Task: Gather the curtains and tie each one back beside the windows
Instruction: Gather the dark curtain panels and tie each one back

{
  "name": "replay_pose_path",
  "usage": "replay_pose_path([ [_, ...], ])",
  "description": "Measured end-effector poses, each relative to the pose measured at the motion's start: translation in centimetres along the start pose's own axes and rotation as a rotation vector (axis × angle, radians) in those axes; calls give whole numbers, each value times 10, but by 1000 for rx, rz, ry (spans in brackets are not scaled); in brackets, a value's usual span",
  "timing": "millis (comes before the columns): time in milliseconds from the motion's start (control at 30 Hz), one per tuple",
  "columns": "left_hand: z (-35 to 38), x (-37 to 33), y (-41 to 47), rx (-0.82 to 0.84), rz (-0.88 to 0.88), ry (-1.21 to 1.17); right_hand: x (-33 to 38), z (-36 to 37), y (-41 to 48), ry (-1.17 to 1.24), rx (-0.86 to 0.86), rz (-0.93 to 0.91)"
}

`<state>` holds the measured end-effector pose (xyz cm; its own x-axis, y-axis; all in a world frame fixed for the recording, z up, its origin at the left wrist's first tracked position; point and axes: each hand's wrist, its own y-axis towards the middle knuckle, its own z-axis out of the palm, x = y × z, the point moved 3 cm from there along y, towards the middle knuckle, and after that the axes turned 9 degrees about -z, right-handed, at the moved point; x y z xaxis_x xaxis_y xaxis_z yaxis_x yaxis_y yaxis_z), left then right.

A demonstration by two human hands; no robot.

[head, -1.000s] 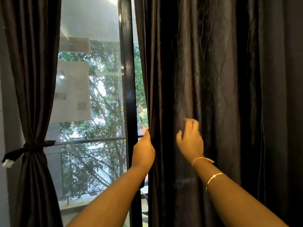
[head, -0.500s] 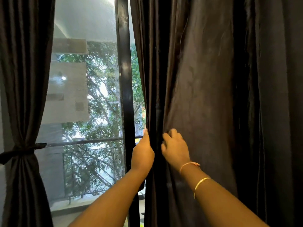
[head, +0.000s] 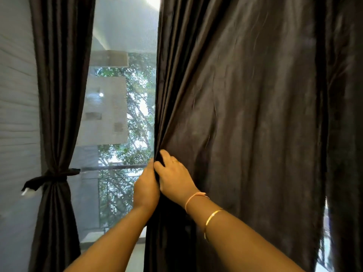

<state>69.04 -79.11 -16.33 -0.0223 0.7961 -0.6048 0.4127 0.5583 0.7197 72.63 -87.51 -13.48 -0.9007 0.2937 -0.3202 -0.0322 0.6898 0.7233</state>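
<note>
Toward 6 o'clock, the left hand curls round the leading edge of the loose curtain filling 3 o'clock while the right hand pinches folds against it, seemingly bunching cloth for tying (the tied curtain at 9 o'clock looks done)

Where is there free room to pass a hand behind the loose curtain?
Free: the uncovered window strip between the tied curtain and the loose curtain. Crowded: its left edge, where left hand and right hand both grip folds.
</note>
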Motion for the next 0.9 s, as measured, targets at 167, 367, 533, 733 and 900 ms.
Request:
replay_pose_path([
  [167, 24, -13, 0, 120, -10, 25, -26, 6, -27, -25, 72, 245],
  [367, 53, -38, -7, 230, 42, -74, -55, 4, -54, 60, 104, 359],
  [533, 65, -55, -5, 333, 74, -149, -74, -9, -69, 173, 32, 359],
  [733, 81, -69, -11, 459, 27, -247, -94, -10, -83, 484, -40, 543],
  [900, 88, -79, -19, 364, -51, -278, -99, -12, -94, 828, -118, 641],
])
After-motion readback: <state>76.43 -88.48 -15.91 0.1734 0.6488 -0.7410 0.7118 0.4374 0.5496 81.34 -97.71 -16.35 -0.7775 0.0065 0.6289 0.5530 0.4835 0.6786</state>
